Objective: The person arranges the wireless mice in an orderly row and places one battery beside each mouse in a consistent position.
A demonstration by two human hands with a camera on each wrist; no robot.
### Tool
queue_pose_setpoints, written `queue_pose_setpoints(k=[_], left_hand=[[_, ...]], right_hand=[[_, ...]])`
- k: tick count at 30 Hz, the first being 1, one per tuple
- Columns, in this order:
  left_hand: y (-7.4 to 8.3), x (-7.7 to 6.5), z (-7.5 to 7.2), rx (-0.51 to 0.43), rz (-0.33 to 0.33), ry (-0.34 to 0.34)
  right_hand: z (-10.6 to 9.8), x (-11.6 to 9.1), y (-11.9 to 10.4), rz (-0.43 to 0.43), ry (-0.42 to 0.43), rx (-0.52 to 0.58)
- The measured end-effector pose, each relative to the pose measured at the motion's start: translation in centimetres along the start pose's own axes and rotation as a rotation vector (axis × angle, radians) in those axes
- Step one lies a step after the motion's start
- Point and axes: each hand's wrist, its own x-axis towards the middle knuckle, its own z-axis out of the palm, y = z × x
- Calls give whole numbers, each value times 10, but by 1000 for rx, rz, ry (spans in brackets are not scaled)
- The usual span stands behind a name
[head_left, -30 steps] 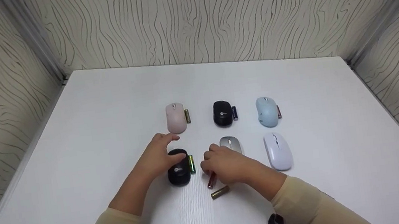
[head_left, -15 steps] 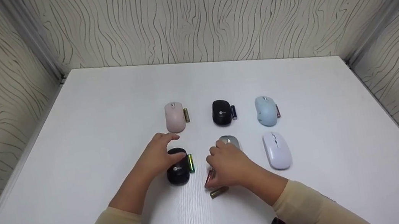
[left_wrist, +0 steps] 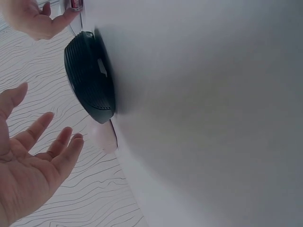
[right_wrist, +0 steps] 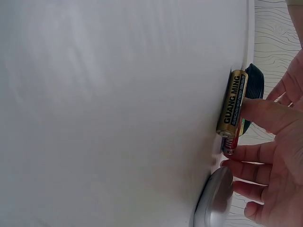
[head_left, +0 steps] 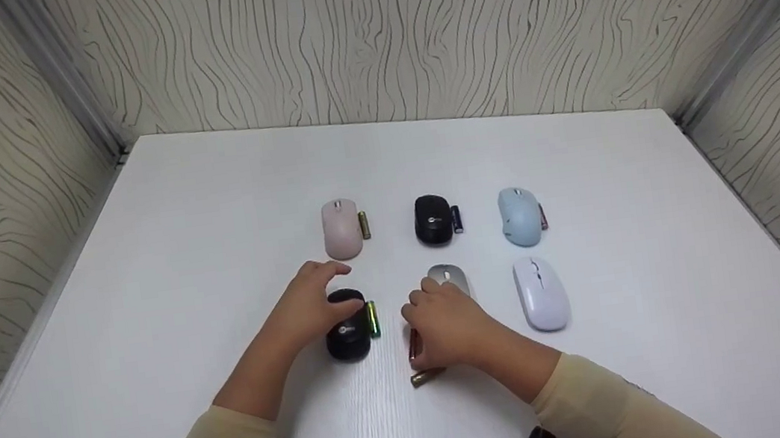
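Observation:
My left hand (head_left: 324,292) hovers open over a black mouse (head_left: 348,337); in the left wrist view the left hand (left_wrist: 49,142) has straight fingers and stays apart from the black mouse (left_wrist: 90,75). A green battery (head_left: 373,319) lies against that mouse's right side. My right hand (head_left: 418,321) pinches a red battery (head_left: 412,344) low on the table, just left of a grey mouse (head_left: 449,277). In the right wrist view the thumb (right_wrist: 265,116) and fingers flank the red battery (right_wrist: 230,144), behind a gold battery (right_wrist: 232,104) lying loose beside the grey mouse (right_wrist: 215,198).
The white table (head_left: 179,277) has a back row: pink mouse (head_left: 341,229), second black mouse (head_left: 433,219) and pale blue mouse (head_left: 519,217), each with a battery at its right. A white mouse (head_left: 541,293) lies right of the grey one. Patterned walls enclose three sides.
The right hand has turned the red battery from slanted to nearly lengthwise and shifted slightly toward the grey mouse. The left hand has stayed over the black mouse.

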Motion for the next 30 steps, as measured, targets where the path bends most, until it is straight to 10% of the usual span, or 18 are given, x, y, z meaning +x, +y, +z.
queue_pose_setpoints(k=[30], left_hand=[[14,6,13,18,32,-17]], right_hand=[[-20,-10,37,78,72,141]])
